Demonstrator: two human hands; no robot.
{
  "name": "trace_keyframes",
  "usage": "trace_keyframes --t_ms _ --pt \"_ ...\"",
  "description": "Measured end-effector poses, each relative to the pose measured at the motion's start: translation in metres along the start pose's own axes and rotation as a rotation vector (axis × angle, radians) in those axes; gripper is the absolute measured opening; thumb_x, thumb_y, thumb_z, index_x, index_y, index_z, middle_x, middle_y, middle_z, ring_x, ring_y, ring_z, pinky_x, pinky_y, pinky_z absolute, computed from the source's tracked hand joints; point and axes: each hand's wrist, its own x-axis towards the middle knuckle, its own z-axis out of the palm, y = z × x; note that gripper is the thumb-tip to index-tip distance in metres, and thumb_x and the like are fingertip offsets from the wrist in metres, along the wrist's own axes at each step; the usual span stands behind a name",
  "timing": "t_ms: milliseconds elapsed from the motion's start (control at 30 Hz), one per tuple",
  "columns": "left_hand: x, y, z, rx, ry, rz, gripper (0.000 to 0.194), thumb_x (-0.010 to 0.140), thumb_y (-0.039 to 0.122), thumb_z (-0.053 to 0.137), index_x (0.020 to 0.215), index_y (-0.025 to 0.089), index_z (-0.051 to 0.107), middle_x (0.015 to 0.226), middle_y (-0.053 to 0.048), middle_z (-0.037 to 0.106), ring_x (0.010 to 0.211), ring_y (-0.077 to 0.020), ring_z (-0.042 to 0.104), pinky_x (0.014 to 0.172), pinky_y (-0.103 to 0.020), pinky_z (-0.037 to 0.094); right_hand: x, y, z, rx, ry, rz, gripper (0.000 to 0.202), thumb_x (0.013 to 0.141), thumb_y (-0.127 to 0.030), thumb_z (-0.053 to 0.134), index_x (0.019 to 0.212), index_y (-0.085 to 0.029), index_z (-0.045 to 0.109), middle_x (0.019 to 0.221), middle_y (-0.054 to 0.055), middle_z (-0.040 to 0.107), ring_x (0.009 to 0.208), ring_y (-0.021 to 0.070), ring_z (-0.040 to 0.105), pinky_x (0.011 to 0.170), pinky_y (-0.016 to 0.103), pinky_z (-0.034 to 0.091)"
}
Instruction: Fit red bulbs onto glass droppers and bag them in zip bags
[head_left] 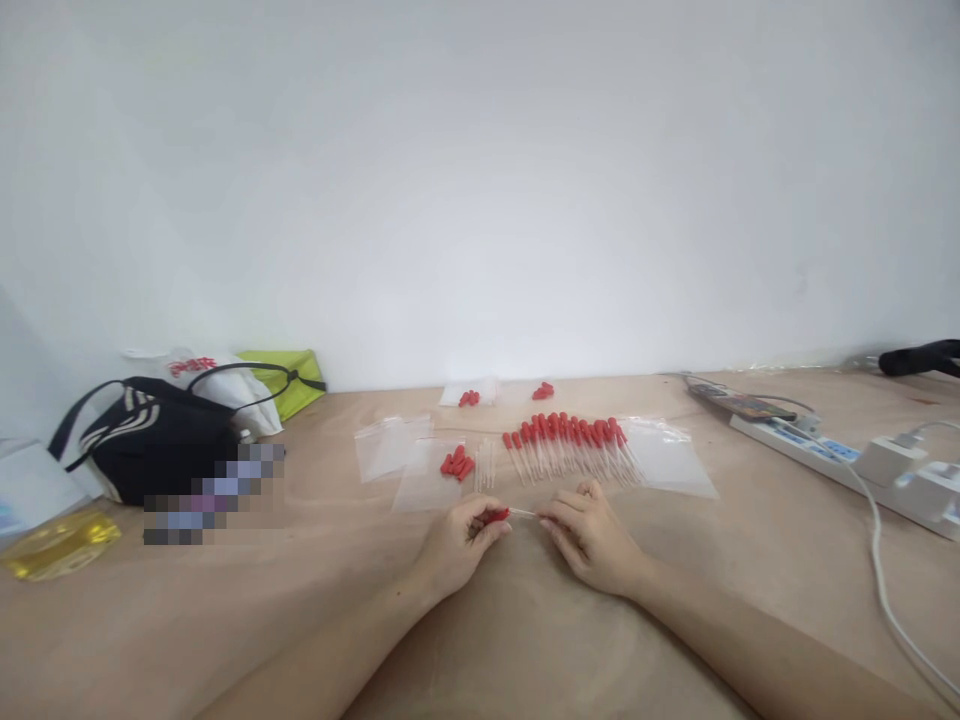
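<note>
My left hand (461, 540) pinches a red rubber bulb (498, 516) between thumb and fingers. A thin clear tube (523, 513) runs from the bulb to my right hand (592, 535), whose closed fingertips grip its other end. How far the tube enters the bulb is hidden by my left fingers. Behind my hands lies a row of droppers (570, 440), clear tubes topped with red bulbs. To their left are several bare thin tubes (485, 465) and a small pile of red bulbs (457, 464) on a clear plastic bag (420, 490).
More red bulbs (469, 398) and another group (543, 391) lie near the wall. Flat clear bags (675, 460) flank the droppers. A black bag (165, 450) and a yellow packet (64, 545) are left; a power strip (832, 462), phone (742, 405) and cable (877, 560) are right.
</note>
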Motion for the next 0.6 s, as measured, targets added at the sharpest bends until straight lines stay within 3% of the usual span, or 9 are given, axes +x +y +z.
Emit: trace_keyframes --t_ms 233,400,600 --pt "-0.001 0.001 -0.005 0.085 -0.01 0.142 0.016 0.082 0.02 0.045 0.082 0.017 0.061 0.076 -0.003 0.06 0.071 -0.0139 0.055 0.067 -0.024 0.042 -0.001 0.003 0.0 0.058 -0.042 0.008 0.022 0.083 -0.017 0.038 0.091 -0.021 0.058 0.073 0.001 0.06 0.065 0.0117 0.05 0.07 0.03 0.026" --pt "-0.003 0.004 -0.006 0.125 -0.106 0.17 0.02 0.084 0.019 0.042 0.081 0.016 0.062 0.073 -0.003 0.058 0.068 -0.0132 0.054 0.064 -0.023 0.041 0.0 0.011 -0.001 0.041 -0.07 -0.042 0.027 0.081 -0.013 0.04 0.095 -0.024 0.06 0.079 0.002 0.062 0.071 0.0123 0.052 0.071 0.031 0.023" --pt "-0.003 0.004 -0.006 0.16 -0.14 0.174 0.02 0.082 0.025 0.045 0.079 0.017 0.063 0.07 -0.003 0.059 0.064 -0.0132 0.053 0.061 -0.023 0.04 0.0 0.007 -0.004 -0.061 -0.027 -0.085 0.025 0.08 -0.016 0.041 0.092 -0.024 0.061 0.075 0.002 0.06 0.064 0.0112 0.048 0.066 0.031 0.021"
